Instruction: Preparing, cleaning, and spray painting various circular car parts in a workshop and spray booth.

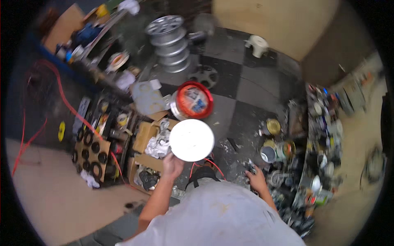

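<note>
My left hand (173, 165) is closed on the lower left edge of a flat, round white disc (192, 140), which looks like a lid or a wheel cover. Below my right side, my right hand (257, 178) grips a small, dark grey object (249, 166), too blurred to name. Just beyond the disc stands a bucket with a red rim (211, 98), showing orange, white and blue inside. Part of the floor and boxes is hidden by the disc.
Silver wheel rims (170, 45) are stacked at the far left. Open cardboard boxes (144, 137) with crumpled wrapping lie left. Cans (269, 154) and a cluttered shelf (314, 164) line the right. A red hose (78, 115) hangs left; a white stool (258, 45) stands far off.
</note>
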A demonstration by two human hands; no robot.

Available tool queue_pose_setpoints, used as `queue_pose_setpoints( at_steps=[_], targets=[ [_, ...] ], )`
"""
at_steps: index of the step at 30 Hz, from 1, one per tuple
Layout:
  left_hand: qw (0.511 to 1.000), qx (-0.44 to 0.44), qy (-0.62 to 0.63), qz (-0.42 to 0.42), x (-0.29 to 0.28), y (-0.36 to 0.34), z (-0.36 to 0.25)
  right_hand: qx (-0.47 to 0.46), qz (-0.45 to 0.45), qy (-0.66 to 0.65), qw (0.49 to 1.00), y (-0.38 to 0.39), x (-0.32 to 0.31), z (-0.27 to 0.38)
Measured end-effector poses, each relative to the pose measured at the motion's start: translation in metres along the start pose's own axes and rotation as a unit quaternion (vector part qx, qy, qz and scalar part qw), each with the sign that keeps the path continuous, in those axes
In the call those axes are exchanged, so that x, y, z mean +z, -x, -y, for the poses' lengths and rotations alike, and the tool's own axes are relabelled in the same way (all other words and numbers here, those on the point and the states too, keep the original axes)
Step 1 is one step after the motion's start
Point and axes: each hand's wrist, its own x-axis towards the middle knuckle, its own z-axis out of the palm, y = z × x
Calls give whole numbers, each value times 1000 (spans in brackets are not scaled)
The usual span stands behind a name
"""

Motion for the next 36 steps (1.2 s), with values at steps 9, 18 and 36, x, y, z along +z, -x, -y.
queue_pose_setpoints(
  at_steps=[9,18,36],
  targets=[
    [1000,-14,10,21,62,-156,1,8,-11,-63,998,-136,-34,100],
    [999,-30,23,20,132,-258,27,-144,-27,38,989,-277,-117,143],
    [998,46,34,-39,374,-415,159,-195,38,136,970,-571,-328,242]
  ],
)
